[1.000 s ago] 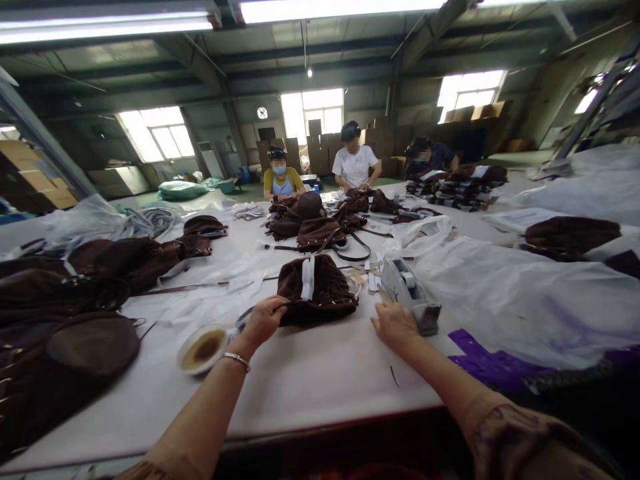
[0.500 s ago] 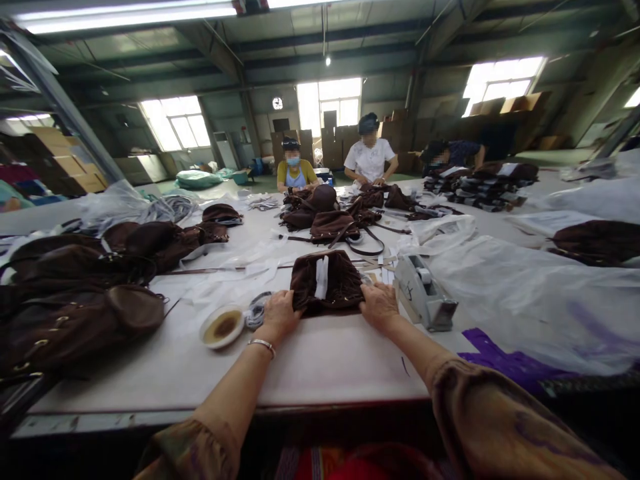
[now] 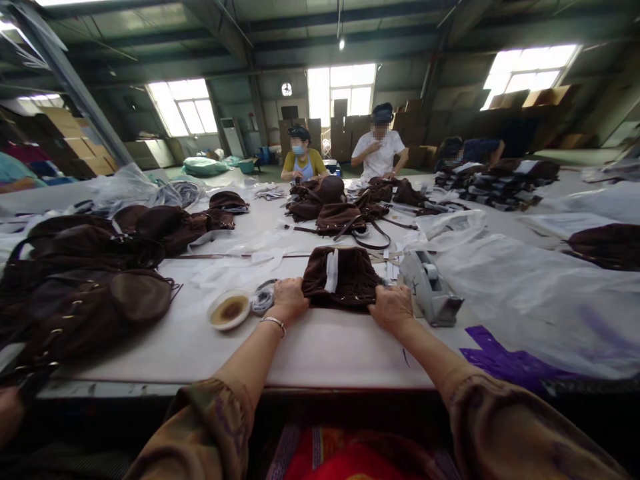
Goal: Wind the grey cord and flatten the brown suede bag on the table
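Bag [image 3: 353, 277] sits centre frame, white strip [image 3: 331, 270] already on it, left hand [image 3: 291, 298] and right hand [image 3: 393, 305] clamped on its lower corners, while more brown bags [image 3: 141, 297] apparently wait, heaped at left.

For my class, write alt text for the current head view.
A person's left hand and right hand hold opposite sides of a brown bag on a white table. A tape dispenser stands right, a dish left; more bags and co-workers are beyond.

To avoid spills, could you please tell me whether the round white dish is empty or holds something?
The round white dish holds something: yellowish-brown contents, darker in the middle, show inside. Whether liquid, I cannot tell.
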A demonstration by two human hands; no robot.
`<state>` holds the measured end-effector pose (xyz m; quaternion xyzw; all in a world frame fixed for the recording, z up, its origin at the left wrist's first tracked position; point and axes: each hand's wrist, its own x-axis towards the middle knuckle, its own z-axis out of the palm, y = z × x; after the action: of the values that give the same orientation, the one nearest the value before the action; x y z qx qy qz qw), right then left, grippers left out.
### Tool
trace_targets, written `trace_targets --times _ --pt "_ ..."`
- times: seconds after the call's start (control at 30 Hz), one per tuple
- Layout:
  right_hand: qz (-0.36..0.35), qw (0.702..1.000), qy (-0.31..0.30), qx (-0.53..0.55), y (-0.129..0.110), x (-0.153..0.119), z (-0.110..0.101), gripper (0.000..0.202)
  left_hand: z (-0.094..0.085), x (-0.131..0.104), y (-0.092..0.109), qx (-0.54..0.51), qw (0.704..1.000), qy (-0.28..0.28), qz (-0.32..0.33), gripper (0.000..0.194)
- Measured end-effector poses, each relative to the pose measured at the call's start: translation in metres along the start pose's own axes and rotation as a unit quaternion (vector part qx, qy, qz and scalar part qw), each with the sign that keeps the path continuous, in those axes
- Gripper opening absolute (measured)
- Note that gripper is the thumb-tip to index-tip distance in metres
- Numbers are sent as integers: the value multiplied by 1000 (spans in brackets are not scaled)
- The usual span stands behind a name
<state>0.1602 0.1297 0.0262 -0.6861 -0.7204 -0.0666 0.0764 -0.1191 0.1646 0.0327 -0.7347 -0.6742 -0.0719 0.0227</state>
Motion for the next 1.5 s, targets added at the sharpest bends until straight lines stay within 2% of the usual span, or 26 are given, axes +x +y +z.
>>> trace_targets --times 0.1,0.23,0.43,0.73,1.0,1.1,1.23,1.33,1.43,1.5 --pt "19 1000 -5 -4 -1 5 3 26 5 5 5 1 999 12 -31 30" --pt "14 1000 -8 -3 2 15 -6 16 4 15 5 1 998 25 -63 24" --pt "-11 1000 -20 -1 9 21 -17 20 -1 18 -5 2 999 31 -44 26" --pt "-25 998 -51 -2 14 6 0 23 2 -3 -3 2 999 34 22 22" --pt "-55 998 -31 -7 11 -9 -4 31 6 -22 2 -35 999 30 4 26" --pt "-45 999 -25 -7 14 -12 0 36 6 -25 -2 -49 998 27 0 34" --pt "-52 999 -11 -7 20 -14 6 35 6 -29 -13 -60 998 26 14 59" --pt "-67 998 -7 -3 24 -18 6 30 7 -39 -20 -62 996 61 15 68" --pt "-79 997 -5 -3 23 -22 5 23 11 -55 -20 -75 990 123 8 58" --pt "-73 997 -9 -10 21 -23 4 24 14 -65 -16 -99 986 134 -8 49"
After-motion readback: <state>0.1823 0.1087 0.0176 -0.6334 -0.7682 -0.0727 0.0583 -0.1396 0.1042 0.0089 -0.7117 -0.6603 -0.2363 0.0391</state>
